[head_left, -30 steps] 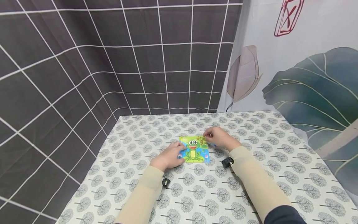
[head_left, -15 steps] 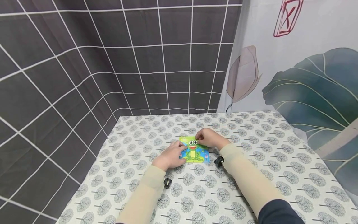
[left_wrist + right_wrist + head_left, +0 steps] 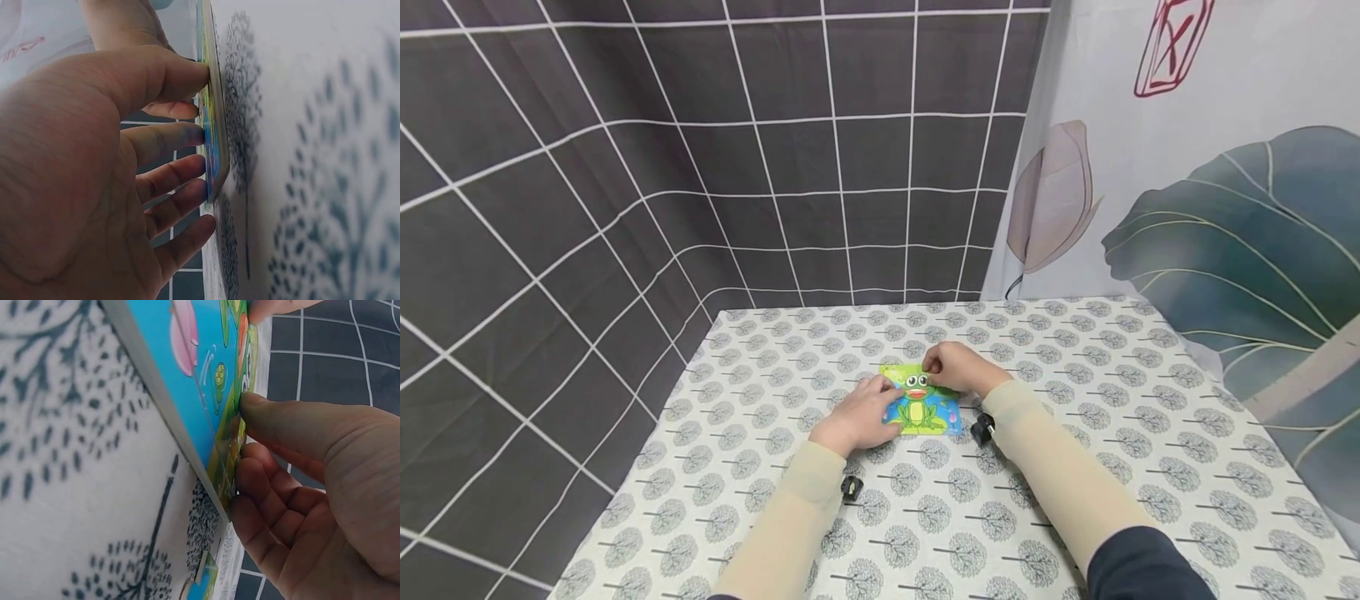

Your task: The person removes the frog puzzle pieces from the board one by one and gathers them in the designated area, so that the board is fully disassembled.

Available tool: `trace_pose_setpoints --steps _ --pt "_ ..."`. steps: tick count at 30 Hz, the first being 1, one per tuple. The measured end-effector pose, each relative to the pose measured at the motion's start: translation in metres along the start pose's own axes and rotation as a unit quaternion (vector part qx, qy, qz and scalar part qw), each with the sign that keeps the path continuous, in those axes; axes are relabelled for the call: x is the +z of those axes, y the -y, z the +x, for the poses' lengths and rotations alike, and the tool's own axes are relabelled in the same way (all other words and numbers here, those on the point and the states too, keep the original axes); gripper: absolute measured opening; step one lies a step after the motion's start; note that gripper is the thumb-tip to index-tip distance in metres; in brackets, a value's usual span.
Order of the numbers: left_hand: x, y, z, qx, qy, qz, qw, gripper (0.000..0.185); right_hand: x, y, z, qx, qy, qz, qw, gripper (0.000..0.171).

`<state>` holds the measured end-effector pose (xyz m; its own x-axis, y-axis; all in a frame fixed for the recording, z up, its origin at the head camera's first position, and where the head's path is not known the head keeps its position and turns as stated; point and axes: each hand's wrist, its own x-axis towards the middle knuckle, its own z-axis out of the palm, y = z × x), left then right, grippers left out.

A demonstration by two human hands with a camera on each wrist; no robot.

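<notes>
- Puzzle (image 3: 922, 404) with a green frog on blue and yellow-green lies flat on the desk (image 3: 1075, 375), near its middle, between the two hands.
- Left hand (image 3: 859, 414) rests on the puzzle's left edge; in the left wrist view its fingers (image 3: 169, 144) are straight and slightly spread, their tips pressing on the board's face, gripping nothing.
- Right hand (image 3: 953, 368) lies over the puzzle's far right corner, beside the frog's head; in the right wrist view the thumb (image 3: 281, 422) presses on the board's face and the fingers curl at the board's edge, so the hand pinches the puzzle there.
- Small piece (image 3: 203, 575) with blue and green print shows at the board's edge below the curled fingers in the right wrist view; whether it touches the board I cannot tell.
- Desk is covered with a white cloth printed with grey trees.
- Dark tiled backdrop (image 3: 625, 167) with white lines stands behind and to the left.
- Curtain (image 3: 1210, 167) with large leaves hangs to the right.
- Beige sleeves cover both forearms, each with a small black camera at the wrist.
</notes>
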<state>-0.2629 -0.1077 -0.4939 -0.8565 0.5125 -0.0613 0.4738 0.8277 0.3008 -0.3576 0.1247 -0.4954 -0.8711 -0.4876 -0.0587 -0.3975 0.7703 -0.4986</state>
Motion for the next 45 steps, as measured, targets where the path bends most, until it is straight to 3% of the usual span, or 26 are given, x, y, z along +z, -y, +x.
trace_pose_setpoints --steps 12,21,36,45 --pt "0.0 -0.002 0.005 0.01 0.005 0.016 0.9998 0.072 -0.001 0.002 0.001 0.025 0.012 0.03 0.999 0.017" --pt "0.007 0.004 0.006 -0.001 0.008 0.01 0.9999 0.075 -0.002 0.007 0.0 0.05 0.033 0.074 0.995 0.025" --pt "0.005 -0.002 0.003 -0.01 0.012 0.027 0.9995 0.072 -0.004 0.013 0.005 0.051 0.037 0.02 0.998 0.026" --pt "0.006 0.0 0.004 -0.007 0.007 0.024 0.9997 0.071 -0.001 0.005 0.007 0.053 0.006 0.086 0.995 0.029"
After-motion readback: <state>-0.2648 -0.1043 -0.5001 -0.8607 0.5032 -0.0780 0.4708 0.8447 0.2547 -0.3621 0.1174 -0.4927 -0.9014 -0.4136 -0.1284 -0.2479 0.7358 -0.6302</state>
